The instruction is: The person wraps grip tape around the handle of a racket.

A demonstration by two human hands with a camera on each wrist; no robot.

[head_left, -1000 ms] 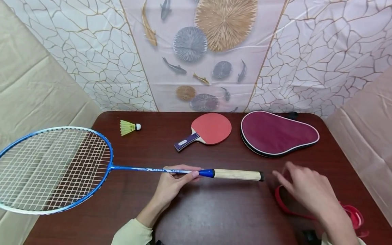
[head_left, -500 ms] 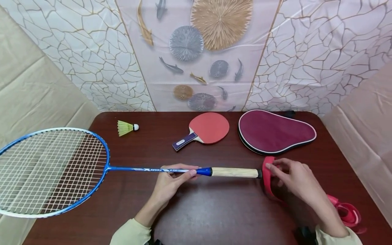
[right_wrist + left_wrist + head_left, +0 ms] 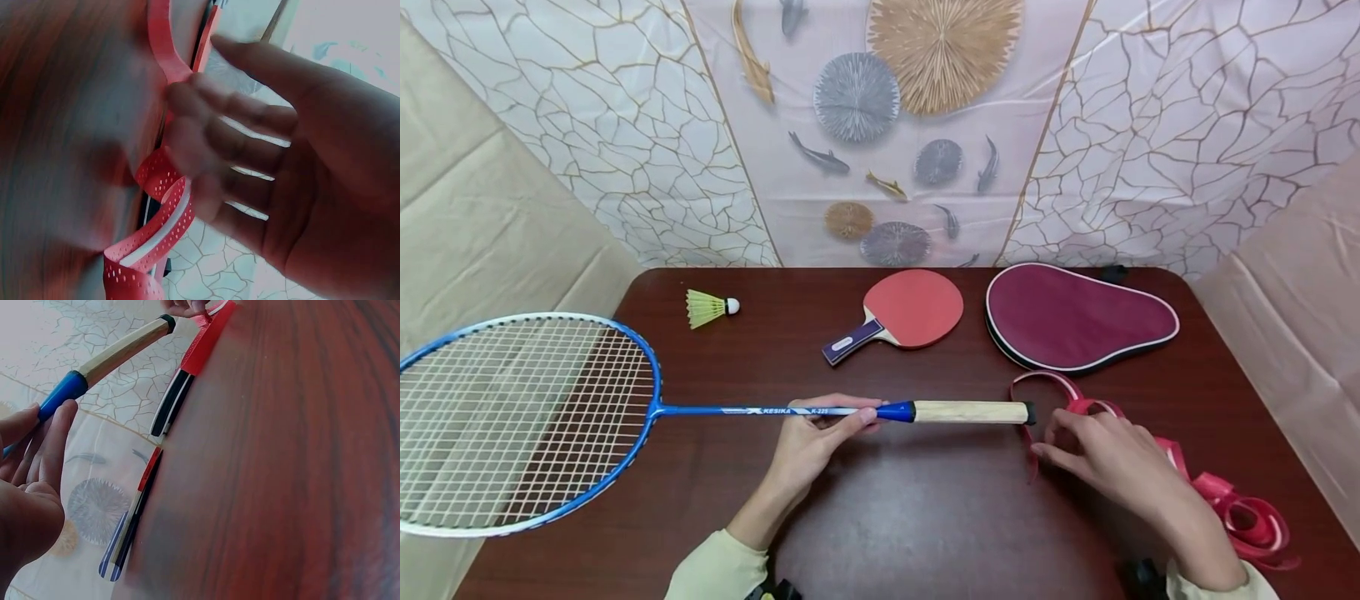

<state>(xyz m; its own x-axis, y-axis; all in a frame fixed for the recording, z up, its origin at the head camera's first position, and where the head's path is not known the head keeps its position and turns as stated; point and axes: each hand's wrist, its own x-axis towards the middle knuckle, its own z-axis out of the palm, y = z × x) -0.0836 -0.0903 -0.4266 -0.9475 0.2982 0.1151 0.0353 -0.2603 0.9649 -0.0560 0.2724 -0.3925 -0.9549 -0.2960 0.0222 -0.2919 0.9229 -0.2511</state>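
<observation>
My left hand (image 3: 808, 454) pinches the blue shaft of a badminton racket (image 3: 700, 411) between thumb and fingers, near its blue cone. The racket lies level across the view, strung head to the left, pale bare wooden handle (image 3: 119, 353) to the right. My right hand (image 3: 1108, 462) is just right of the handle's black end cap. Its fingers are bent loosely, with the thumb apart from them in the right wrist view. A red perforated grip tape (image 3: 165, 240) runs behind those fingertips; one loop rises beyond the hand, and its loose end hangs near the thumb.
Coils of the tape (image 3: 1255, 525) lie at the table's right. Along the back are a yellow shuttlecock (image 3: 707, 308), a red table tennis bat (image 3: 917, 308) and a maroon bat case (image 3: 1075, 321). Patterned cloth (image 3: 880, 167) hangs behind the brown table (image 3: 925, 517).
My right hand came to the handle's end with the tape's end pinched; now thumb and fingers are apart and the tape has dropped into a loop. The left hand keeps its grip on the racket.
</observation>
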